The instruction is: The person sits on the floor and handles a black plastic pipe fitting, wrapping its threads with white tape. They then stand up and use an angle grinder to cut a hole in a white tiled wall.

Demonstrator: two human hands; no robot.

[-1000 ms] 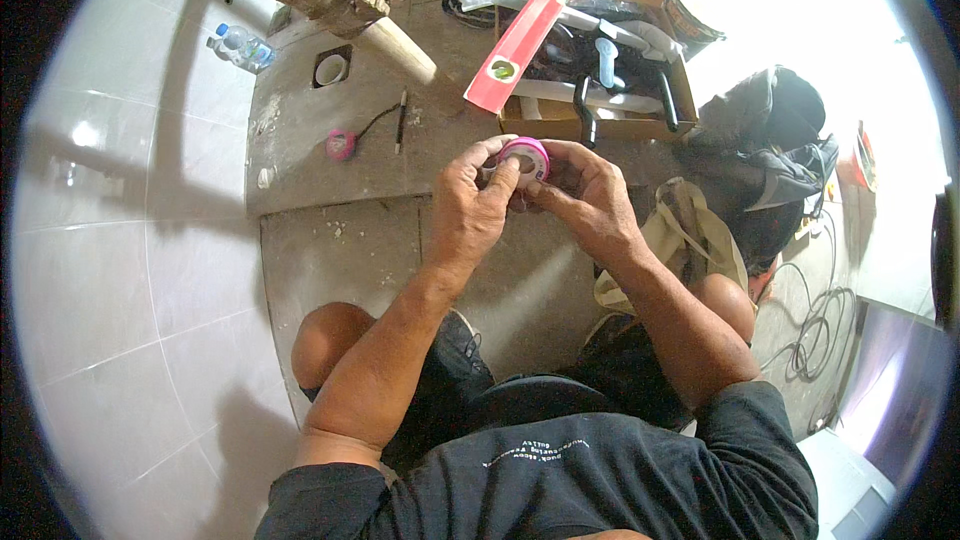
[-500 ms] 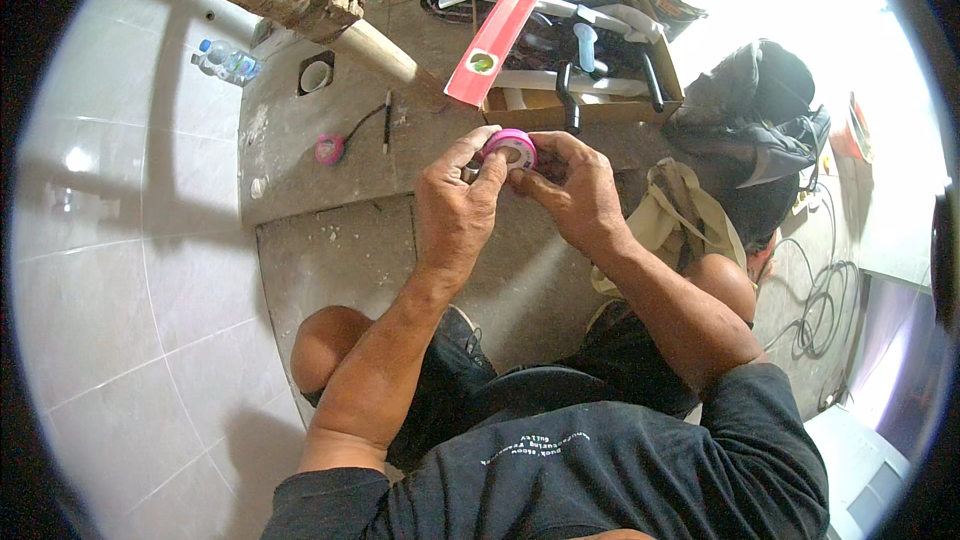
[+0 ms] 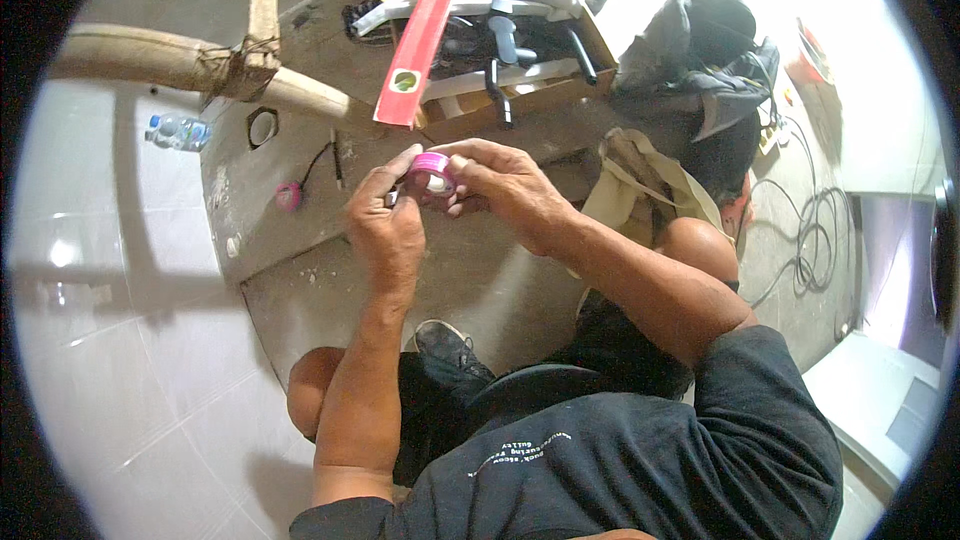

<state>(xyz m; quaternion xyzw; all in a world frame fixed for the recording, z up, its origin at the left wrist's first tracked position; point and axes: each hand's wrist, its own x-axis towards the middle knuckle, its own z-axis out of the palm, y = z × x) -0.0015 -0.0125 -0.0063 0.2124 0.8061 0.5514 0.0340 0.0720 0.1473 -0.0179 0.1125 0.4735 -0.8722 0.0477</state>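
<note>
Between my two hands is a small round spool of thread seal tape (image 3: 431, 164), with a bright pink rim and a white inside. My left hand (image 3: 386, 228) grips its left edge with thumb and fingers. From the other side, my right hand (image 3: 514, 192) closes on it, thumb over the rim and fingers curled beneath. The spool is held up in front of me, above the concrete step and short of the open cardboard box (image 3: 520, 112). Part of its underside is hidden by the fingers.
A red spirit level (image 3: 425, 35) leans on the box of black and white fittings. Bamboo poles (image 3: 150, 58) cross at upper left, near a water bottle (image 3: 180, 132). A pink round item (image 3: 288, 197) lies on the step. A beige bag (image 3: 640, 185), dark backpack (image 3: 695, 70) and coiled cable (image 3: 822, 230) are right.
The view has shifted, so the scene sits further left. The spool has been tilted in my hands, its pink rim now more toward me, and my right thumb has moved onto it.
</note>
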